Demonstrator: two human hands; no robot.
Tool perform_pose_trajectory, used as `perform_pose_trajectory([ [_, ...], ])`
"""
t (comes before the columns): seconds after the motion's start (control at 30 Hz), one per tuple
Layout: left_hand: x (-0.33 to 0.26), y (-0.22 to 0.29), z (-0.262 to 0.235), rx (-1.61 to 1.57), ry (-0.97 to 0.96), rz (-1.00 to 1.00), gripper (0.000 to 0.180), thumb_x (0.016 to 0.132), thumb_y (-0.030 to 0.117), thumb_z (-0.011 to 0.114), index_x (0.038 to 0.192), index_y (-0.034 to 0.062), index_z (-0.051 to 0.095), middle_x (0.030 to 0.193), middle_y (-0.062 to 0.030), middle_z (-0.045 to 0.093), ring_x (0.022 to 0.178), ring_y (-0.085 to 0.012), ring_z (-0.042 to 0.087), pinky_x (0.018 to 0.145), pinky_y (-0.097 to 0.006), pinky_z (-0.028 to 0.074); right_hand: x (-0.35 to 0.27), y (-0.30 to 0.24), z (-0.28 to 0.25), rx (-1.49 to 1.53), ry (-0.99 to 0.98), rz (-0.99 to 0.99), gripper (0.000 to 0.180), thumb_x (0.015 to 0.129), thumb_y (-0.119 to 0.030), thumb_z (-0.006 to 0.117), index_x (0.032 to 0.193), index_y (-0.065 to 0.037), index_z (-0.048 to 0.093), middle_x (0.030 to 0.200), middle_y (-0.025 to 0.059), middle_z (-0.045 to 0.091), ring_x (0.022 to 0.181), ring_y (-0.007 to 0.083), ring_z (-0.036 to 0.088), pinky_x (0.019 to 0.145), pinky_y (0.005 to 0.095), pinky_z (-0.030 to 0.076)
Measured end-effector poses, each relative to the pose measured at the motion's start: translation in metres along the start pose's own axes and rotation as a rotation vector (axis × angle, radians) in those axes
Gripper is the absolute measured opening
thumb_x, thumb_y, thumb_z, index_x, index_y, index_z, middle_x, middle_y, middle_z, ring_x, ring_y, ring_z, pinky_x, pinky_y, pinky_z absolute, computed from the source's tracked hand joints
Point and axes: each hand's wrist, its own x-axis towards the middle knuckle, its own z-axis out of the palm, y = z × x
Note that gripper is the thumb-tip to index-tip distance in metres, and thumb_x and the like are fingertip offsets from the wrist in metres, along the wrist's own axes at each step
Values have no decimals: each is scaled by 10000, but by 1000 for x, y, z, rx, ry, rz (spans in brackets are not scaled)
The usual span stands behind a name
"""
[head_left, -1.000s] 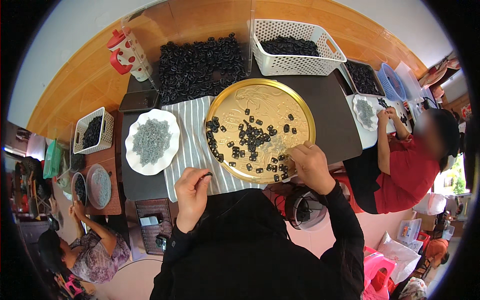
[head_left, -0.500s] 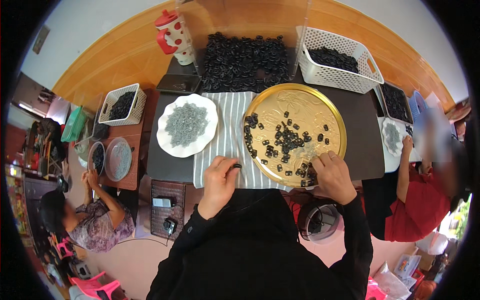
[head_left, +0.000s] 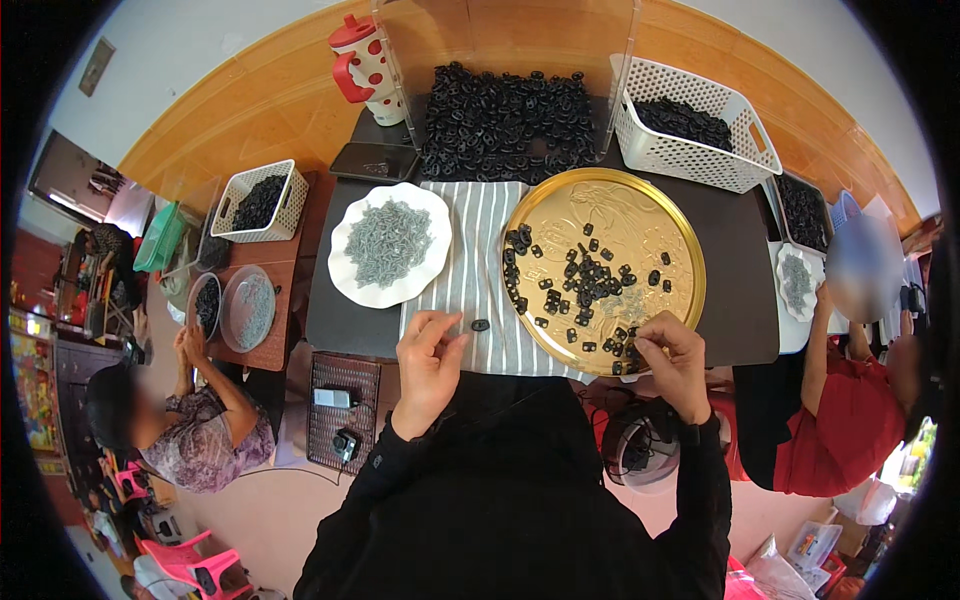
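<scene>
Left hand (head_left: 429, 362): fingers slightly parted. Right hand (head_left: 640, 341): fingertips narrowed at the gold tray's (head_left: 622, 218) near rim; contents we cannot tell. Black oval piece (head_left: 480, 325): on our striped cloth (head_left: 476, 262), just beside the left fingertips.

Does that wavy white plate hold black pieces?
No, the white plate holds a heap of small grey pieces, while black pieces lie on the gold tray.
</scene>
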Motion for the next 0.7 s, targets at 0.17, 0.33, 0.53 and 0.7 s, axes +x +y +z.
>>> perform_pose_trajectory([
  [0.17,-6,23,10,-180,-90,67,215,785,-36,647,999,-8,649,891,-90,578,628,-101,521,526,-211,404,2,-1,19,46,-6,-37,50,815,62,574,832,16,563,758,24,536,701,75,506,634,205,404],
  [0.33,-12,43,42,-414,-268,83,214,798,-32,650,1010,-2,654,932,-87,589,640,-86,531,548,-205,415,-7,-15,39,209,-13,19,56,833,47,579,859,2,559,791,-3,541,723,50,492,652,196,406],
  [0.53,-17,50,57,-575,-340,49,207,791,-56,657,993,-8,663,901,-84,600,678,-93,561,589,-199,434,-28,-27,71,549,-3,139,124,841,56,581,950,-1,568,846,13,612,779,55,556,711,196,447],
  [0.7,-15,52,50,-627,-395,-4,167,786,-71,652,945,-26,675,876,-79,598,753,-112,557,662,-213,444,-31,-23,80,565,-12,96,151,858,45,580,1002,14,550,848,25,621,785,66,575,713,201,456],
])
